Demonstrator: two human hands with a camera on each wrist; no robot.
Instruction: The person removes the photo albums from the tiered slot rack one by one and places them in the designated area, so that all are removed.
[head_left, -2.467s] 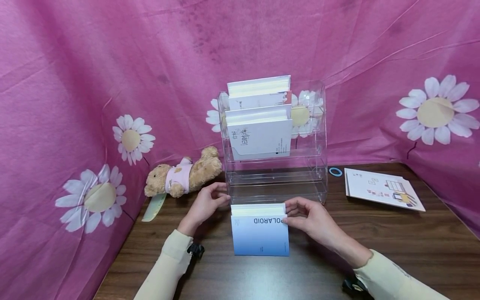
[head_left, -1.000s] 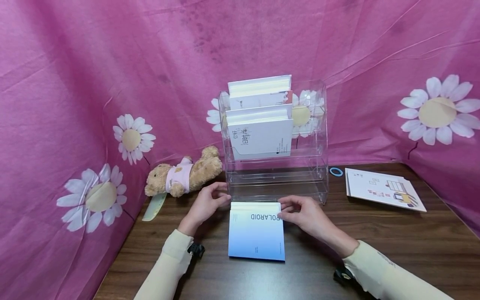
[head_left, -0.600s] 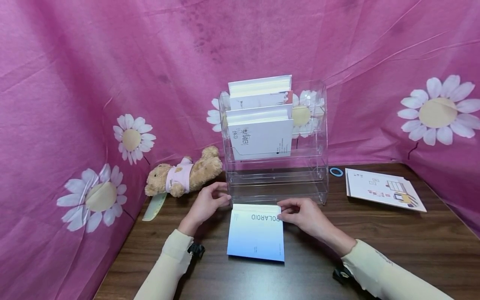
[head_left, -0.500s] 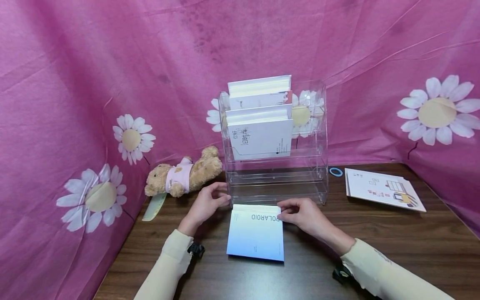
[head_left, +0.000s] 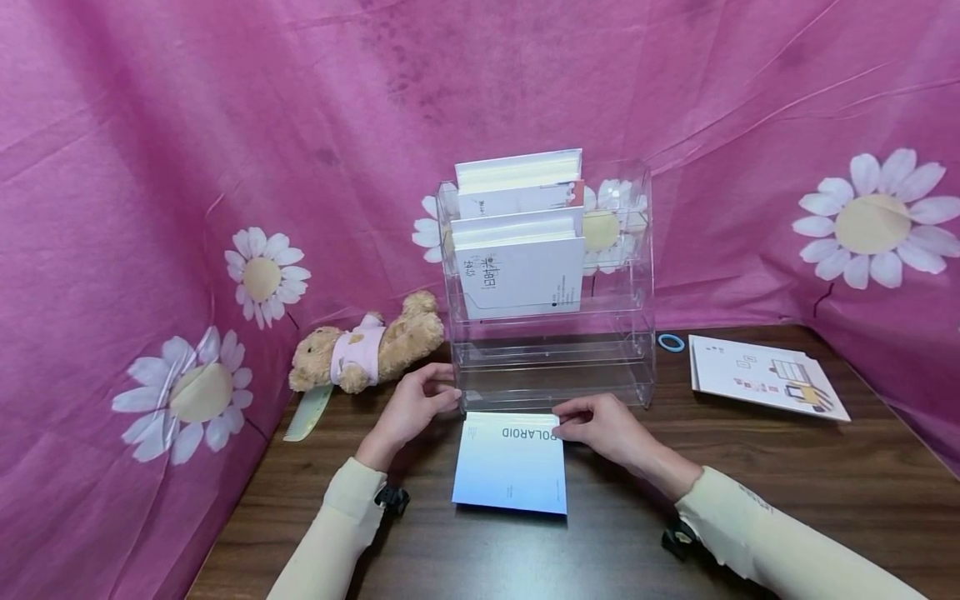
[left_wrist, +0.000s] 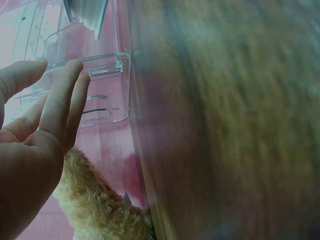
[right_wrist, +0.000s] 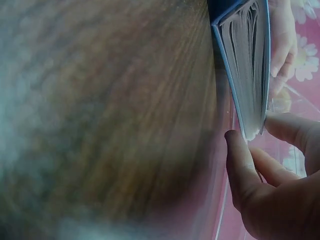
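My right hand pinches the far right corner of a blue-and-white photo album marked POLAROID. Thumb and fingers lie on opposite covers in the right wrist view, where the album's page edges show. Just behind the album stands a clear acrylic tiered display rack. My left hand is at the rack's lower left corner, fingers extended; contact cannot be told. White albums stand in the upper tiers, among them one with a printed cover and another behind it.
A teddy bear in a pink shirt lies left of the rack, partly over a pale green flat piece. On the right are a blue ring and white illustrated albums or cards. Pink flowered cloth surrounds the wooden table.
The blue album has shifted slightly left with my right hand and tipped, so its cover looks paler and its page edges show less. My left hand stays in place.
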